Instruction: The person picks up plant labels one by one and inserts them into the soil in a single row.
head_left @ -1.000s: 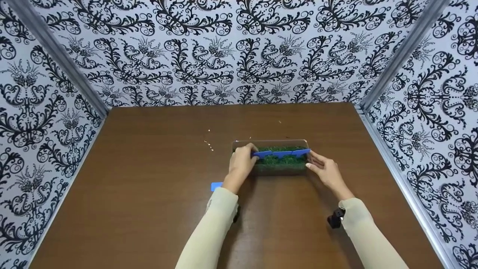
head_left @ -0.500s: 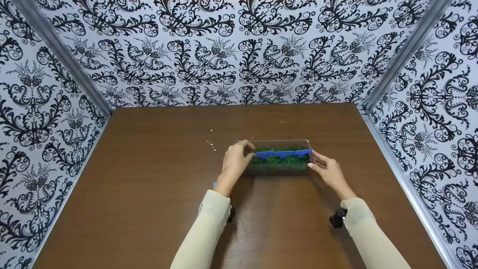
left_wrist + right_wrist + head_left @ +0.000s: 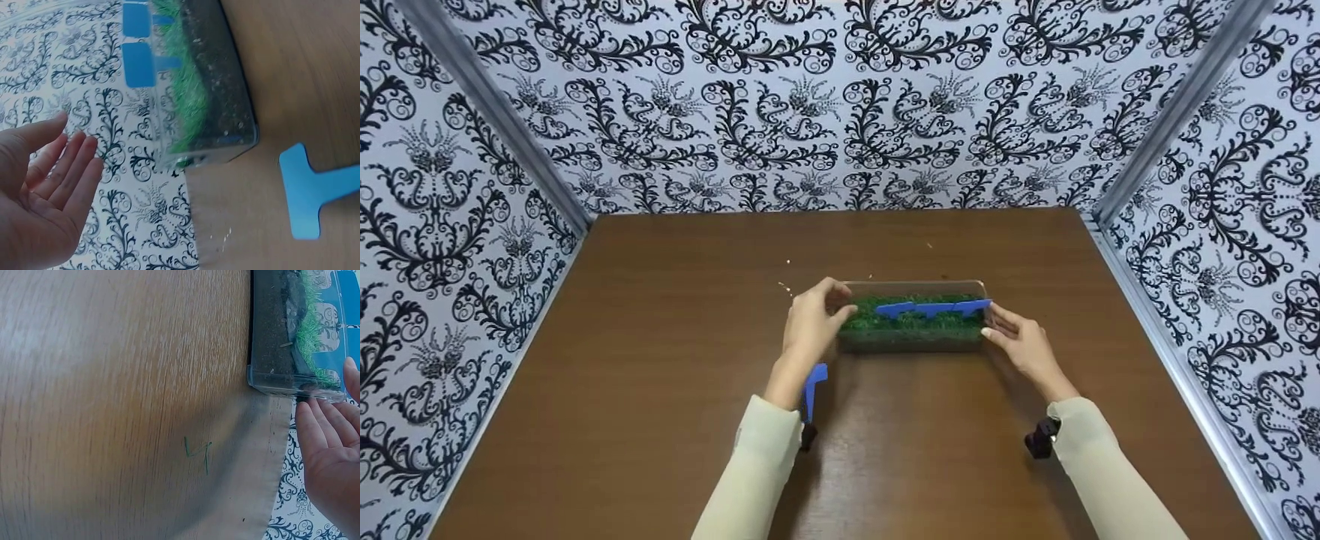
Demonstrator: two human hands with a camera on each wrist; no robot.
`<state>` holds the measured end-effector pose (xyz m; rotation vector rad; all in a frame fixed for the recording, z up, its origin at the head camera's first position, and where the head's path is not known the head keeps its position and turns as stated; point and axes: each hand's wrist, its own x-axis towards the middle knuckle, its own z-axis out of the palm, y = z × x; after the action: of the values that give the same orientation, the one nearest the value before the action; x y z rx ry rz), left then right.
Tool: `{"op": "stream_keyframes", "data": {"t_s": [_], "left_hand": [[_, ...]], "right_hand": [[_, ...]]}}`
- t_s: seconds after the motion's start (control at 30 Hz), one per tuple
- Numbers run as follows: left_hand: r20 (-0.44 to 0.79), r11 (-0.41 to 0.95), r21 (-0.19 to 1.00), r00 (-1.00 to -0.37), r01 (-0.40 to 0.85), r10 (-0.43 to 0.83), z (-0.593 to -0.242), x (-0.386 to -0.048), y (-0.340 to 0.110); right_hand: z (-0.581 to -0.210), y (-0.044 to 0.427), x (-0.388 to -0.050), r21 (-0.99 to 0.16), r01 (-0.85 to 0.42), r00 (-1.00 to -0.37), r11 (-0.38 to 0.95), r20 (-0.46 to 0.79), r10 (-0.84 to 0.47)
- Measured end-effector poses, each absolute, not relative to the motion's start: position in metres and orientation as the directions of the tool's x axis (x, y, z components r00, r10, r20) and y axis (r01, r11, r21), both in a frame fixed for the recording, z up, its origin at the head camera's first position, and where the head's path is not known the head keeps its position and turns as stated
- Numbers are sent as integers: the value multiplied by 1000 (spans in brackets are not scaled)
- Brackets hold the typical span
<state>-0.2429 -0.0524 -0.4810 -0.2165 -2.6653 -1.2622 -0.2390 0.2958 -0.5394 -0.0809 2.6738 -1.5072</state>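
Observation:
A clear box [image 3: 911, 341] with dark soil and green grass [image 3: 188, 95] stands on the table. Several blue T-shaped markers [image 3: 934, 308] stand in a row in the grass, toward the box's right side. At the box's left end, my left hand [image 3: 810, 319] is held with relaxed fingers and nothing in them; in the left wrist view a gap separates the hand [image 3: 50, 197] from the box. My right hand [image 3: 1024, 349] touches the right end wall with extended fingers. Another blue marker [image 3: 304, 191] lies on the table, partly behind my left wrist in the head view.
Small pale crumbs [image 3: 785, 287] lie on the brown table [image 3: 675, 315] left of the box. Green strands [image 3: 197, 453] lie on it in the right wrist view. Patterned walls [image 3: 840, 112] with grey metal edges enclose the back and sides.
My left hand has moved left, away from the row of markers, baring the box's left grass. More of the loose blue marker shows beside my wrist. My right hand stays at the box end.

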Motion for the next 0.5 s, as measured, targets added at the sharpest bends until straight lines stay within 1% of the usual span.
{"op": "stream_keyframes", "data": {"t_s": [0.3,0.43,0.5], "left_hand": [[197,609,775,-980,170,22,-486,-231,-74],[169,636,760,-986,133,5,-492,-224,-83],[125,663,743,-992,94,-1,-495,-220,-88]], "right_hand": [[-541,295,-240,-848,-1,-997,530,-38,-63],[-541,296,-239,-848,-11,-997,530,-34,-75],[-540,297,-239,-845,-18,-997,535,-29,-78]]}}
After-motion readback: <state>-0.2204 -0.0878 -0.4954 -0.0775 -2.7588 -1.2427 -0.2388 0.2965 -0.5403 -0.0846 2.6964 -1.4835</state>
